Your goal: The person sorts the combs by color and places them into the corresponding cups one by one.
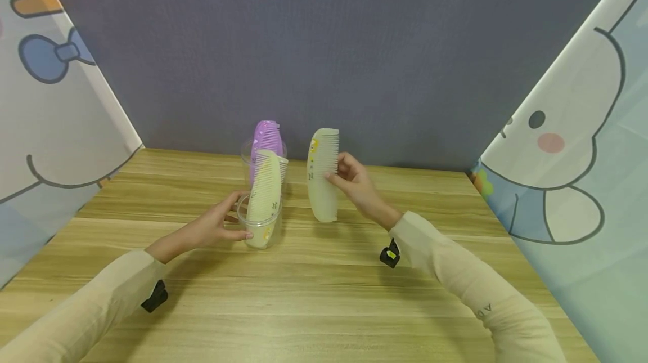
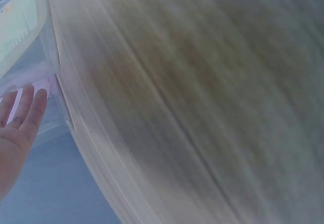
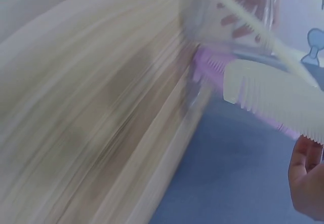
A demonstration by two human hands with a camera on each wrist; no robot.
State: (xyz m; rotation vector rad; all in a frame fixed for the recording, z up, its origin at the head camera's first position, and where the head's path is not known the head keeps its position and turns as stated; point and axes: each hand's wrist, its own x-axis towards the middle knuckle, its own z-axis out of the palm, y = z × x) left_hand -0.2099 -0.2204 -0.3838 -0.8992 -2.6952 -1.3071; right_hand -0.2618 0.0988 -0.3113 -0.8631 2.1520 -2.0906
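Note:
My right hand (image 1: 356,186) pinches a pale comb (image 1: 321,183) by its toothed side and holds it upright above the table; yellow figures are printed on it. My left hand (image 1: 217,225) holds a clear plastic cup (image 1: 276,232) from its left side, thumb in front and fingers behind. In that cup leans a pale yellow comb (image 1: 264,191). Just behind stands a second clear cup (image 1: 246,152) with a purple comb (image 1: 265,135) in it. More pale teeth (image 1: 283,166) show behind the yellow comb; which cup holds them I cannot tell.
Beneath everything is a wood-grain table (image 1: 283,307). A dark grey panel (image 1: 324,42) rises along its back edge. Cartoon-printed panels (image 1: 572,126) stand at the left and right sides. Small black devices (image 1: 390,254) are on both wrists.

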